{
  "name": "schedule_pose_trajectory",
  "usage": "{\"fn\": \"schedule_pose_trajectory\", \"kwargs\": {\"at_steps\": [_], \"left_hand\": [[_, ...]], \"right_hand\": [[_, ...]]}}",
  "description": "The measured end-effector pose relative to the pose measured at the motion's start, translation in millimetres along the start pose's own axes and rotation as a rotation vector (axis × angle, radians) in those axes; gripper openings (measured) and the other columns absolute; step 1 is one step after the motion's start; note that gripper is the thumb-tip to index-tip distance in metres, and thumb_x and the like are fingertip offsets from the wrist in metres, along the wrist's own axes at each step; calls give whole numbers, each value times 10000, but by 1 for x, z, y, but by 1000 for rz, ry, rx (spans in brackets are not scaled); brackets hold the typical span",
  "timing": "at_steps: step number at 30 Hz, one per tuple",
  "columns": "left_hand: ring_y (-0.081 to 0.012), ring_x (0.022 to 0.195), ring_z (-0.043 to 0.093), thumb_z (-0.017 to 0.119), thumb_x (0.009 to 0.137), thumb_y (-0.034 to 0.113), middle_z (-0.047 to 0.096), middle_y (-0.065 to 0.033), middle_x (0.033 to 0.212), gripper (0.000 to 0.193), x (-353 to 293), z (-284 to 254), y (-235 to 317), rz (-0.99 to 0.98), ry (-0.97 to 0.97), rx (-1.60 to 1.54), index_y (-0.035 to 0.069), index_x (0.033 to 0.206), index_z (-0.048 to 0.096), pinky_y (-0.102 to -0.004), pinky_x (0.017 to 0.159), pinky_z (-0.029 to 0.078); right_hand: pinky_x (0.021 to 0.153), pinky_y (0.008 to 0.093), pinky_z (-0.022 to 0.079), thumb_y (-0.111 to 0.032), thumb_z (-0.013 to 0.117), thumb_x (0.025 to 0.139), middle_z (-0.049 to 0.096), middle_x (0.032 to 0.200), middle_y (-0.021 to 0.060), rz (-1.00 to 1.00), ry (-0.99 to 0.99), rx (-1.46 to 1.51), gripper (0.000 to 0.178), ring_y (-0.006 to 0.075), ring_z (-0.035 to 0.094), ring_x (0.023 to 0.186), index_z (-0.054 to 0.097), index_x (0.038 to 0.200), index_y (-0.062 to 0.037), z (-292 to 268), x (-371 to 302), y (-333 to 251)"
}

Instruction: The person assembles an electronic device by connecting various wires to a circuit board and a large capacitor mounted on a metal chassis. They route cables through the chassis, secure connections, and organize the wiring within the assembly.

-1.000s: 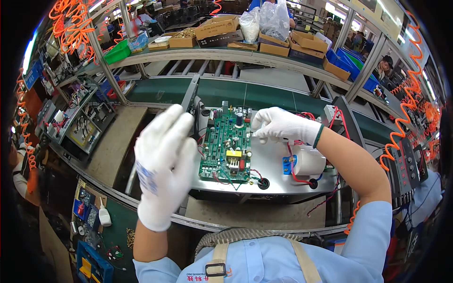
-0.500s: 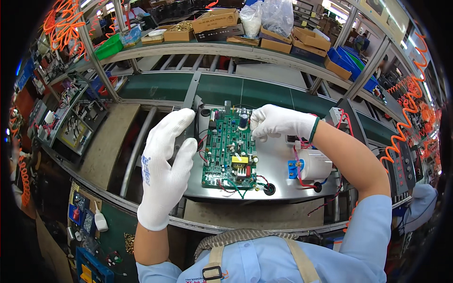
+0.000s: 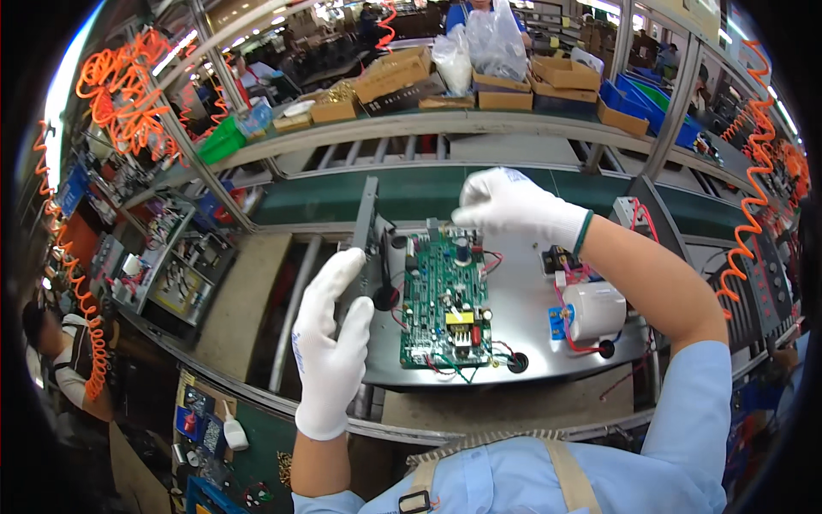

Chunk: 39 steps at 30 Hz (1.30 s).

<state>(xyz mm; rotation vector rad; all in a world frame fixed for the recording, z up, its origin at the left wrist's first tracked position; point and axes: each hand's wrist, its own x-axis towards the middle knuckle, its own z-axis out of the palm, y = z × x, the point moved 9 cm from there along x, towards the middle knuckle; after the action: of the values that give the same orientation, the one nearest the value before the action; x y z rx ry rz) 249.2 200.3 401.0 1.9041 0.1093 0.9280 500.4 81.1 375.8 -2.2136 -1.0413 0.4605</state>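
A green circuit board (image 3: pixel 445 300) full of components lies on a shiny metal chassis (image 3: pixel 531 343). My right hand (image 3: pixel 514 204), in a white glove, hovers around the board's far edge with its fingers curled together; whatever they might pinch is hidden. White-gloved too, my left hand (image 3: pixel 332 343) is held at the chassis's left side, thumb and fingers apart and nothing between them. Beside its fingertips rises a grey upright metal panel (image 3: pixel 366 214). On the chassis's right part sits a white cylindrical component (image 3: pixel 597 310) with a blue terminal block (image 3: pixel 559 324) and red wires.
Roller conveyor rails (image 3: pixel 295 317) run beneath the chassis. Across the back, a shelf (image 3: pixel 385 126) carries cardboard boxes (image 3: pixel 394 75), plastic bags (image 3: pixel 497 43) and blue bins (image 3: pixel 655 107). Orange coiled hoses (image 3: pixel 128 94) hang at both sides. At lower left stands a white bottle (image 3: pixel 234 431) among small parts.
My right hand has moved from the board's right side to its far edge. The view has shifted, so the chassis sits lower and farther right. My left hand keeps its spread pose.
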Motion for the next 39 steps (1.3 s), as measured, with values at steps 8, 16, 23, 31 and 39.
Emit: {"fn": "schedule_pose_trajectory", "kwargs": {"at_steps": [8, 16, 23, 31, 39], "left_hand": [[-219, 1231, 566, 519, 921, -64, 600, -162, 1307, 390, -3, 0, 3, 39, 8, 10, -88, 1310, 542, -336, 1085, 398], [-223, 1196, 593, 526, 888, -97, 621, -160, 1271, 364, -1, 12, 13, 141, -7, 65, -49, 1241, 599, -342, 1052, 434], [-198, 1183, 591, 595, 863, -39, 621, -146, 1270, 422, 5, -1, 7, 98, -119, 245, -57, 1284, 571, -332, 1053, 427], [-364, 1449, 283, 707, 825, 364, 542, -106, 1411, 535, 55, 79, 1, 306, -727, 1119, 159, 1308, 603, -516, 1147, 197], [-199, 1020, 622, 507, 995, 344, 698, -130, 1022, 418, 43, 64, -15, 250, -960, 361, -32, 1027, 686, -325, 990, 420]], "right_hand": [[939, 414, 497, -326, 614, 864, 640, 1231, 223, -158, -68, -341, 582, 360, 624, 1134, 493, 1356, -39, 94, 121, -36], [647, 373, 541, -261, 654, 876, 678, 940, 109, -670, -46, -302, 206, 220, 656, 789, 651, 942, -66, 102, 174, -22], [625, 272, 532, -143, 680, 807, 684, 844, 64, -289, -95, 322, 281, 119, 623, 700, 673, 1044, 8, 30, 73, -51], [811, 323, 522, -195, 724, 807, 694, 982, 152, -372, 64, 448, 309, 207, 667, 894, 631, 1019, 10, 32, -61, -81], [876, 315, 511, -108, 589, 911, 688, 1096, 132, -311, -266, 596, 306, 175, 647, 1004, 654, 1175, 33, 122, -197, -57]]}}
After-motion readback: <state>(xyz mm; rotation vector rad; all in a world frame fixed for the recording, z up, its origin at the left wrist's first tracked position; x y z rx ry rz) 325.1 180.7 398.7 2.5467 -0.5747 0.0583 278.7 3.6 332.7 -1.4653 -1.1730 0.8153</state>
